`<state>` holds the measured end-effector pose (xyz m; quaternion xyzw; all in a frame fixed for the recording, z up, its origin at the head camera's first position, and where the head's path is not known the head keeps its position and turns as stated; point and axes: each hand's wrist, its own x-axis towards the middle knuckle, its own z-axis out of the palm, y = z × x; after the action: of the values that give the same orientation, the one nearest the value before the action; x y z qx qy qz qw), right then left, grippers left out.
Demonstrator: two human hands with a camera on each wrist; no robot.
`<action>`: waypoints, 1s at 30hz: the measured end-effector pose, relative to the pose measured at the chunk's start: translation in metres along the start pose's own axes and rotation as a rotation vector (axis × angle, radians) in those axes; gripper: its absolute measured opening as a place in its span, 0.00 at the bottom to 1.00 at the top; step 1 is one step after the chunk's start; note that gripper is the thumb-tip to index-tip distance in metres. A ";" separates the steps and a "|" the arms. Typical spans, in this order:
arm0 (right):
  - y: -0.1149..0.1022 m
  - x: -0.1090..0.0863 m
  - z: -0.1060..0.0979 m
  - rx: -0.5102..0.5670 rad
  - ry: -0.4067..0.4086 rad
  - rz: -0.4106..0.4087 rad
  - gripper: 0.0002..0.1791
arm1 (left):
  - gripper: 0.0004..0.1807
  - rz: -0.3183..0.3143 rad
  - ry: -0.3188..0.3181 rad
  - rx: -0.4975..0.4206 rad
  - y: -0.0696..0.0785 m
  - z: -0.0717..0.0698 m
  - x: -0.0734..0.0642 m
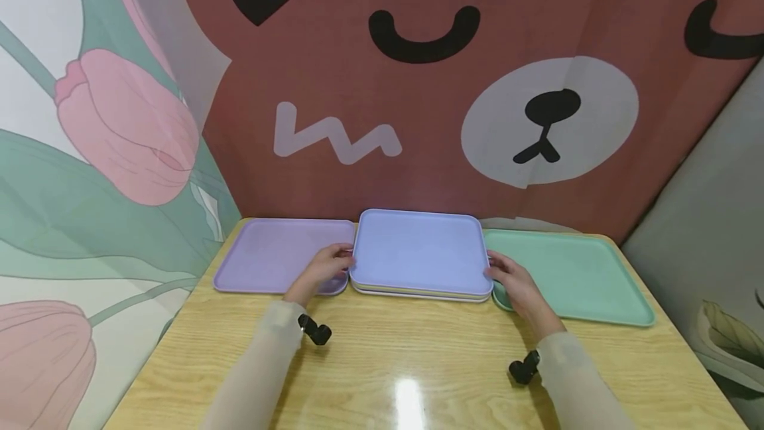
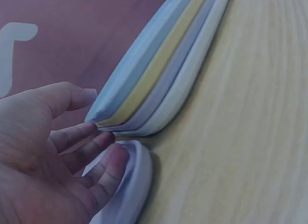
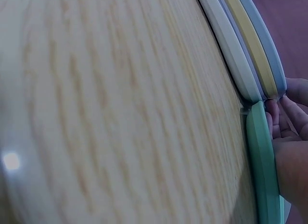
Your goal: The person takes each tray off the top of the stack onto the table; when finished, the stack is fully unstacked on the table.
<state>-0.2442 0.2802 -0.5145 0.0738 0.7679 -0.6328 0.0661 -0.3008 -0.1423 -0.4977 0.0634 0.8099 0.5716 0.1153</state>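
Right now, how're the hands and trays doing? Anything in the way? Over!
Left fingers, right fingers at opposite ends of tray stack. Four trays, blue tray on top. Purple tray left, green tray right: possibly in the way.

I seem to be in a small decorated nook indoors, though I cannot tell whether it belongs to a home or a shop. Just beyond my hands, a backdrop (image 1: 418, 98) with a huge cartoon bear face rises behind the table. Out past my left hand (image 1: 325, 267) is a tulip-printed panel (image 1: 128, 128); past my right hand (image 1: 516, 284), a grey panel (image 1: 716, 217) with printed leaves. Beneath both lies a wood-grained table (image 1: 358, 363).
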 end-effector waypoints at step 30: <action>-0.015 0.003 0.009 -0.051 0.096 0.040 0.34 | 0.36 0.070 -0.008 0.237 -0.016 0.000 -0.004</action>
<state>-0.2498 0.2691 -0.5024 0.1175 0.7846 -0.6072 0.0438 -0.2964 -0.1489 -0.5122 0.1072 0.8687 0.4750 0.0902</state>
